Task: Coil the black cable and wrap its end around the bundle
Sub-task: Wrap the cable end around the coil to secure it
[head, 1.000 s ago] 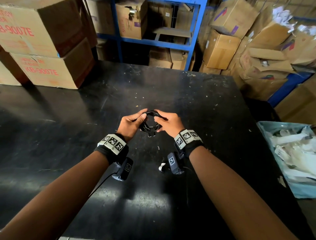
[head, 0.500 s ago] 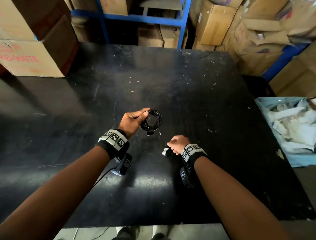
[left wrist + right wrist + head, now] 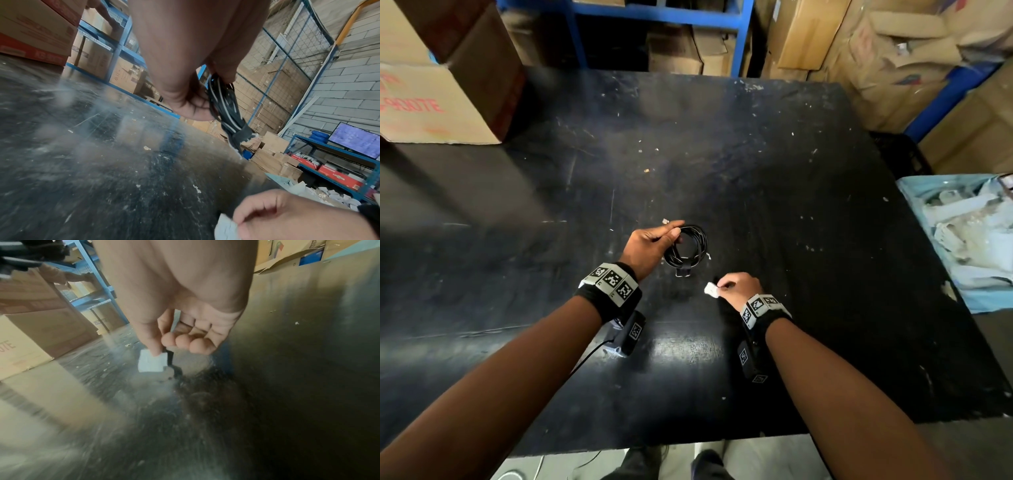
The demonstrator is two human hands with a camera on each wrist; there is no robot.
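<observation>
The black cable (image 3: 688,246) is wound into a small round coil with a black band wrapped round its lower part (image 3: 240,134). My left hand (image 3: 654,240) pinches the coil at its upper left edge and holds it just above the black table (image 3: 774,178). In the left wrist view the strands (image 3: 224,105) hang down from the fingers. My right hand (image 3: 736,287) is apart from the coil, nearer to me, with curled fingers pinching a small white piece (image 3: 711,290). In the right wrist view the white piece (image 3: 152,362) shows with a thin black strip (image 3: 169,358) beside it.
A large cardboard box (image 3: 445,102) stands on the table's far left corner. Blue shelving (image 3: 664,13) and stacked cartons lie behind the table. A light blue bin (image 3: 962,240) with white scraps sits to the right of the table. My shoes (image 3: 709,462) show below the near edge.
A second ago both hands were on the coil. My right hand has let go, drawn back toward me and picked up the white piece. The left hand keeps the coil.
</observation>
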